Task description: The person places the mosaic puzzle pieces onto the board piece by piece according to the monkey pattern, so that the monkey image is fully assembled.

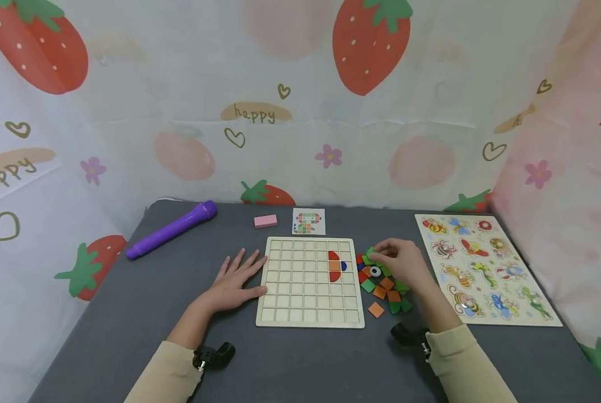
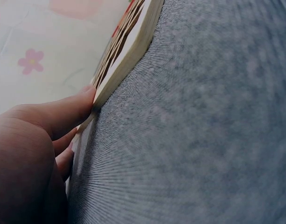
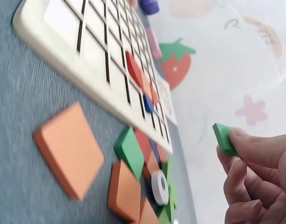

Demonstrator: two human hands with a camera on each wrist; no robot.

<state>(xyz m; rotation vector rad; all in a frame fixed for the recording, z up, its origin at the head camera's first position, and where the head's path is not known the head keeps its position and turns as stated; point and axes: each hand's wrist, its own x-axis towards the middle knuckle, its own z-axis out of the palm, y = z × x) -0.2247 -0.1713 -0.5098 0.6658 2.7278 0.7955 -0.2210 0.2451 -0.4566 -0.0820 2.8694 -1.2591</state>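
A pale wooden grid board (image 1: 300, 313) lies on the dark table, with two red half-round pieces (image 1: 334, 256), an orange square (image 1: 334, 266) between them and a blue half-round piece (image 1: 343, 266) set in its right part. My left hand (image 1: 234, 282) lies flat with fingers spread, thumb and fingertips at the board's left edge. Over the loose pieces at the board's right, my right hand (image 1: 401, 260) pinches a green tile (image 3: 224, 139) between thumb and index finger. In the right wrist view the tile is held up above the pile.
Loose orange, green, red and blue pieces (image 1: 379, 292) and a white ring-shaped one (image 1: 375, 271) lie right of the board. Behind it are a pattern card (image 1: 308, 221) and a pink block (image 1: 265, 221). A purple stick (image 1: 171, 230) lies left, an insect puzzle board (image 1: 487, 268) right.
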